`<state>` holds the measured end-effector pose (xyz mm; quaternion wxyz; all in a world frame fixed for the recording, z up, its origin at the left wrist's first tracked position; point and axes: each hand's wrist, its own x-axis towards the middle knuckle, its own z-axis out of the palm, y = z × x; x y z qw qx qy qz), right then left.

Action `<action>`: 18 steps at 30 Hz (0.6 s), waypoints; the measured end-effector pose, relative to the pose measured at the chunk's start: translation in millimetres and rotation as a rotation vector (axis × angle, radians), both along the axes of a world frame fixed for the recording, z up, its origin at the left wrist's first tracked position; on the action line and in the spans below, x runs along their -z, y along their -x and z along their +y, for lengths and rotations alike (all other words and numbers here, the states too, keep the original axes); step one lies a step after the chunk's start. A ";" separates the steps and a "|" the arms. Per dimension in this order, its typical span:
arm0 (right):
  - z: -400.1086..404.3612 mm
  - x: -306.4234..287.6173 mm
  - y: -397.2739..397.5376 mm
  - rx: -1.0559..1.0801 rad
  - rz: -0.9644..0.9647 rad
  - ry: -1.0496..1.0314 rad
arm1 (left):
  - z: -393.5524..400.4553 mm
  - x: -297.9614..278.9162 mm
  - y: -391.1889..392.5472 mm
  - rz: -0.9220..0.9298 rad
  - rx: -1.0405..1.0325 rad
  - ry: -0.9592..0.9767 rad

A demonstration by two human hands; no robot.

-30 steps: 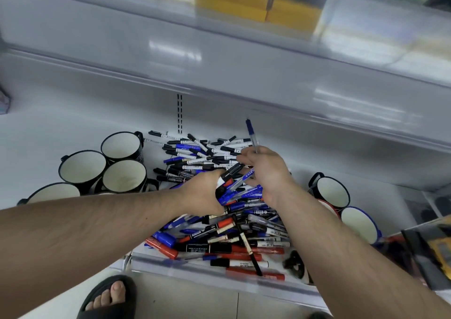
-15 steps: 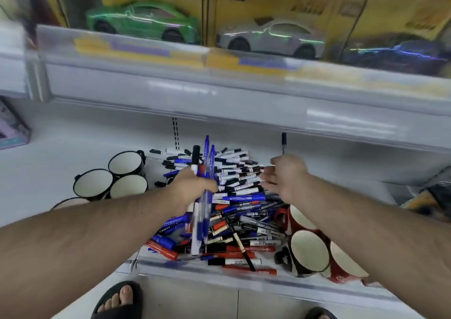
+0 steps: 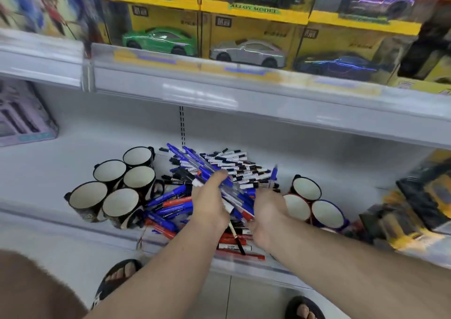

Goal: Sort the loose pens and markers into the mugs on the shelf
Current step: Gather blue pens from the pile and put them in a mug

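1. Head view: a white metal shop shelf (image 3: 61,162) carries a big loose heap of pens and markers (image 3: 234,169) with blue, black and red caps, lying near the shelf's middle and reaching its front lip.
2. The left hand (image 3: 211,202) is over the heap, its fingers curled round a bundle of blue-capped pens (image 3: 195,162) that fans up and to the left.
3. The right hand (image 3: 267,211) is just beside the left one, low over the heap; it is motion-blurred. A single blue-capped pen (image 3: 273,174) stands up above it, but I cannot tell whether the hand grips it.
4. Left of the heap stands a cluster of five black enamel mugs with cream insides (image 3: 111,188), touching one another; all look empty.
5. Right of the heap are three more mugs, close together: a black one (image 3: 306,188), a red one (image 3: 296,207) and a blue one (image 3: 327,213), also cream inside.
6. On the shelf above are yellow boxed toy cars (image 3: 246,45) in green, silver and dark blue. One box reads "ALLOY MODEL"; other lettering is too blurred to read.
7. A lilac boxed item (image 3: 22,116) sits at the far left of the pen shelf; yellow-and-black packaged goods (image 3: 415,216) sit at the far right.
8. Below, two feet in black sandals (image 3: 117,278) stand on pale floor tiles.
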<state>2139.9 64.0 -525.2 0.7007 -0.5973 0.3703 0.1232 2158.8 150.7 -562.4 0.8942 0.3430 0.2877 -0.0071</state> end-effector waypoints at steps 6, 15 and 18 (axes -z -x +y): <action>0.2 2.1 16.6 -0.129 -0.058 0.008 | -17.5 -19.0 20.5 -0.149 0.095 -0.148; -82.2 -15.0 2.1 -0.481 -0.255 0.246 | 30.5 -5.1 39.0 -0.167 0.565 -0.415; -89.0 -17.7 2.8 -0.504 -0.307 0.261 | 29.9 -3.4 43.0 -0.199 0.667 -0.445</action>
